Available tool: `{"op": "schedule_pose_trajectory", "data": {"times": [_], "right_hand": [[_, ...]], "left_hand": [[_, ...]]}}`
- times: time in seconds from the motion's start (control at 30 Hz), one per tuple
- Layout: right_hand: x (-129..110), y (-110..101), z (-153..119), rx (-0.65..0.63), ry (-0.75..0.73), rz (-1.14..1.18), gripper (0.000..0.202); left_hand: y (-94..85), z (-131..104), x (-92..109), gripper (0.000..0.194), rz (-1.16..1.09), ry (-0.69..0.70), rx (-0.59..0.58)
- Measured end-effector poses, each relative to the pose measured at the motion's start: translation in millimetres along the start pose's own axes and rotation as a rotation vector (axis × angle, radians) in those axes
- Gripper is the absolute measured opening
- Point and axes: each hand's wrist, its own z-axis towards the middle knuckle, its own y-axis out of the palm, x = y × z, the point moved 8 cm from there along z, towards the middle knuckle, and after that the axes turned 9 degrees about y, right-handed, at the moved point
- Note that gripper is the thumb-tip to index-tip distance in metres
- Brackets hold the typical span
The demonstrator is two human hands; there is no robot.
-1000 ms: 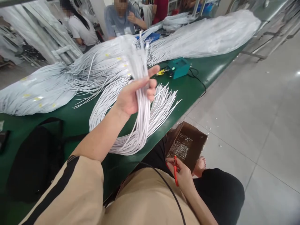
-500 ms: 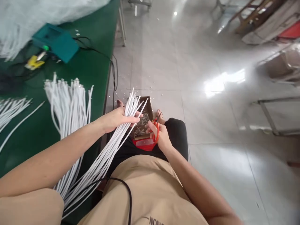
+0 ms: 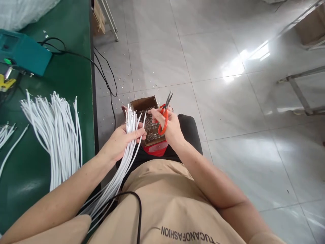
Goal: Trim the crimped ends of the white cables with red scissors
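My left hand (image 3: pixel 129 137) is closed round a bundle of white cables (image 3: pixel 119 174), whose cut ends point up and away from me. One cable stands apart at the right of the bundle, its tip close to my right forefinger. My right hand (image 3: pixel 171 125) holds scissors (image 3: pixel 164 123) with orange-red handles, the dark blades pointing away from me and slightly parted. Beneath both hands stands an open cardboard box (image 3: pixel 144 101) with many small metallic scraps inside. A larger bunch of white cables (image 3: pixel 61 135) lies on the green table to my left.
On the green table (image 3: pixel 73 67) stand a teal device (image 3: pixel 27 51) and a yellow clip (image 3: pixel 5 83). Black cords (image 3: pixel 101 73) hang over the table's edge to the floor. Scraps dot the tiled floor beside the box. Metal frames stand at the right.
My view has shifted, so the table sits further left. My right hand has come closer to the cable tips, and its forefinger now reaches toward the separate cable. The scissor blades now point up and away.
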Motion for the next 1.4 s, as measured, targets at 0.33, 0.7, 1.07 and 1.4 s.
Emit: {"op": "schedule_pose_trajectory", "data": {"times": [0.33, 0.7, 1.07, 1.4], "right_hand": [[35.3, 29.6, -16.1, -0.259, 0.171, 0.054, 0.034], [33.0, 28.1, -15.5, -0.184, 0.084, -0.194, 0.028], [19.2, 10.0, -14.7, -0.099, -0.107, -0.584, 0.022], [43.8, 18.0, -21.4, -0.109, -0.204, -1.209, 0.03]], "left_hand": [[-3.3, -10.8, -24.8, 0.032, -0.154, 0.014, 0.043], [-13.1, -6.0, -15.7, 0.033, -0.046, 0.121, 0.042], [-19.9, -5.3, -9.0, 0.042, 0.069, 0.176, 0.097], [-32.8, -6.1, 4.0, 0.029, 0.499, 0.325, 0.218]]}}
